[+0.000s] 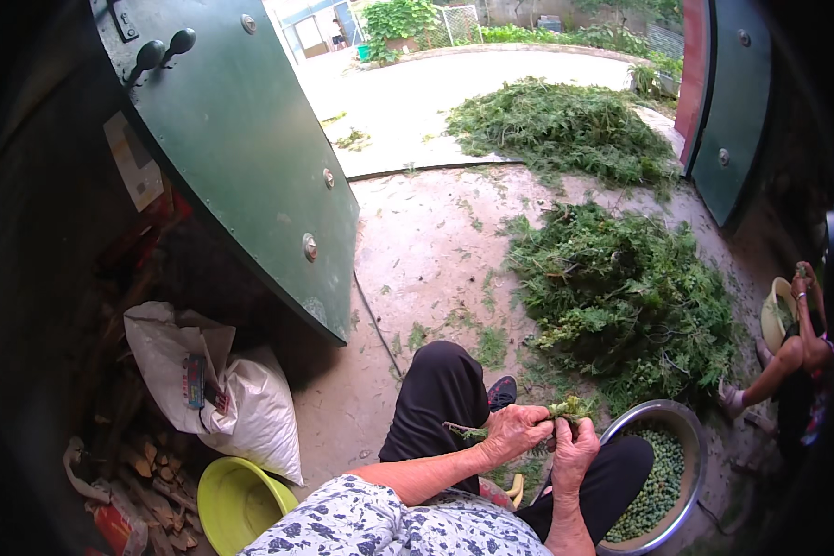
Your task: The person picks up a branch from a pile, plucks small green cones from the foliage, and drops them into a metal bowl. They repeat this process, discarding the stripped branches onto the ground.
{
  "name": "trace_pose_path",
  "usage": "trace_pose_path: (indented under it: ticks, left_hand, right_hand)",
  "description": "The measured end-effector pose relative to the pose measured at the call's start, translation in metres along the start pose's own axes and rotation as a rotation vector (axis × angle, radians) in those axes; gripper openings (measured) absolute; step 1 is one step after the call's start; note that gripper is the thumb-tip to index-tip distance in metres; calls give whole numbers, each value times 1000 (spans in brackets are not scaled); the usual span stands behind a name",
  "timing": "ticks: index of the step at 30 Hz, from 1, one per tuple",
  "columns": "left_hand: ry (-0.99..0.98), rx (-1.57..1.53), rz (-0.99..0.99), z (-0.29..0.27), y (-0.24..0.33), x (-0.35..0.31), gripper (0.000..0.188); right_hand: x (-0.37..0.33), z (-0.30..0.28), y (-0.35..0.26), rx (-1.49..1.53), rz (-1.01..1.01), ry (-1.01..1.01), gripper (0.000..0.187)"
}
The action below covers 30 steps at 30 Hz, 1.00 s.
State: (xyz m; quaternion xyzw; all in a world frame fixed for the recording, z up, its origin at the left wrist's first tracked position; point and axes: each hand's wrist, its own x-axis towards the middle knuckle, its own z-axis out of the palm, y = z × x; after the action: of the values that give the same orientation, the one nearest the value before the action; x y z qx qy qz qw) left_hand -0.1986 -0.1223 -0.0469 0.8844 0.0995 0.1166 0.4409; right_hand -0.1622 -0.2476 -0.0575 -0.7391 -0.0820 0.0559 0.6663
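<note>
Both hands meet over my lap at a small green sprig (573, 406) with yellowish-green tips. My left hand (514, 435) is closed round its stem, and the cut end sticks out to the left. The fingers of my right hand (573, 451) pinch at the leafy tip, right beside the left fingertips. Against my right knee stands a wide metal basin (698, 447) holding many small round green berries (656, 486). Beyond my knees lies a big heap of cut green branches (621, 296).
A second green heap (565, 130) lies by the doorway, between green metal doors (241, 157). At left are a white sack (259, 398), a yellow-green tub (241, 505) and firewood (162, 491). On the right sits another person (792, 357) with a pale bucket (775, 313).
</note>
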Motion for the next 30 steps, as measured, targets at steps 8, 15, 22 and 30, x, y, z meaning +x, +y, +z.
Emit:
trace_pose_path:
  ticks: [8,15,22,30]
  left_hand:
    - [58,-116,-136,-6,5,3,23]
    - [7,80,5,-3,-6,-4,21]
    - [-35,249,169,-7,-13,-6,18]
    - [-148,270,117,-11,-7,-4,22]
  right_hand:
    - [6,-8,-11,604,227,-99,9]
    - [8,-8,-8,-150,-164,-118,31]
    - [8,-7,-16,-303,-313,-152,24]
    - [7,-9,-6,-148,-165,-162,8]
